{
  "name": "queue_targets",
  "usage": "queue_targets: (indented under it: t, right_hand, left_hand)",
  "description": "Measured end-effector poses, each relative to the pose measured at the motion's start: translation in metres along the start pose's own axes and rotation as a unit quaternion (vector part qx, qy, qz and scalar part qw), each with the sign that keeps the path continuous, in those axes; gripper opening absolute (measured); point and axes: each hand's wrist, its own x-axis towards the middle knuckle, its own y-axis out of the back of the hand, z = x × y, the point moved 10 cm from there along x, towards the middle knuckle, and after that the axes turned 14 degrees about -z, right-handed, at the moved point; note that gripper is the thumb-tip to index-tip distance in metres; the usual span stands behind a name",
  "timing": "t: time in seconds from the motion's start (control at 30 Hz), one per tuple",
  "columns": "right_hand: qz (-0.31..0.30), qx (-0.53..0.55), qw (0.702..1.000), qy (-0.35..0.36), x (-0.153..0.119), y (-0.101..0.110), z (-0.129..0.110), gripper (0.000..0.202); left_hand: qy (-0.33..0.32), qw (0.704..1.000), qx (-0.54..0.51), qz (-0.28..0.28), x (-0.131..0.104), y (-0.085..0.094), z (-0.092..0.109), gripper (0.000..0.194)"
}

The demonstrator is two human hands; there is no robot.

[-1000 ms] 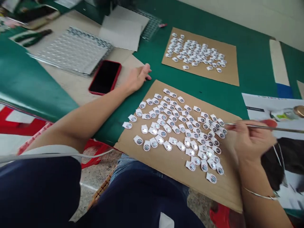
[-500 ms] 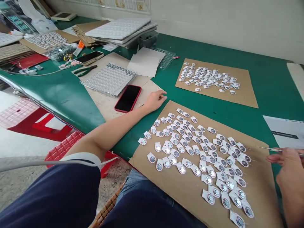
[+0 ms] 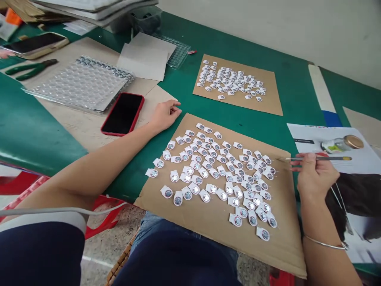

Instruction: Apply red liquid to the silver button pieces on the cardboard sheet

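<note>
The right hand (image 3: 317,176) is gripping a thin brush (image 3: 318,158) over the near cardboard's (image 3: 214,218) right edge; the left hand (image 3: 166,115), empty and loosely curled, is resting on the worktop (image 3: 193,104) beyond its far-left corner. Small white tagged pieces (image 3: 210,159) are lying between the hands.

Round silvery pieces on white tabs (image 3: 210,159) lie scattered, partly overlapping, across brown cardboard (image 3: 220,222); thin brush (image 3: 333,158), pale-handled, near level above its right edge

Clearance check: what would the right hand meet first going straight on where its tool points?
The right hand's thin tool would probably reach the closest white-tabbed disc on the near cardboard, though its height is unclear; it may pass over.
</note>
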Motion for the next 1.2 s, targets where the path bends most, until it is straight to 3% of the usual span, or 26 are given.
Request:
queue_targets:
  t: [0.13,0.43,0.5,0.6,0.7,0.9,1.03,1.2]
  right_hand:
    - [0.021,0.041,0.998,-0.047,-0.001,0.002,0.006,0.042]
    - [0.091,0.044,0.995,-0.018,-0.001,0.013,0.001,0.043]
    - [0.106,0.035,0.994,0.004,0.002,0.016,-0.011,0.04]
    - [0.091,0.039,0.992,0.073,0.01,0.007,-0.052,0.03]
    - [0.02,0.088,0.987,0.132,0.02,-0.024,-0.105,0.024]
    - [-0.175,0.116,0.968,0.137,0.016,-0.13,-0.192,0.025]
    - [-0.255,0.119,0.947,0.157,-0.004,-0.187,-0.217,0.022]
    - [-0.27,0.044,0.94,0.204,-0.017,-0.22,-0.222,0.017]
  left_hand:
    - [0.002,1.0,0.002,-0.007,-0.001,0.0,0.002,0.031]
    - [-0.015,0.999,0.027,-0.01,0.0,-0.004,0.007,0.027]
    - [-0.018,0.999,0.038,-0.007,0.0,-0.006,0.007,0.026]
    - [-0.024,0.998,0.058,-0.007,0.0,-0.009,0.009,0.025]
    - [-0.036,0.996,0.082,-0.011,0.0,-0.012,0.013,0.026]
    - [-0.058,0.992,0.11,-0.024,-0.004,-0.013,0.019,0.023]
    - [-0.04,0.997,0.06,-0.017,-0.004,-0.007,0.013,0.022]
    - [-0.051,0.998,0.033,-0.027,-0.002,-0.007,0.011,0.019]
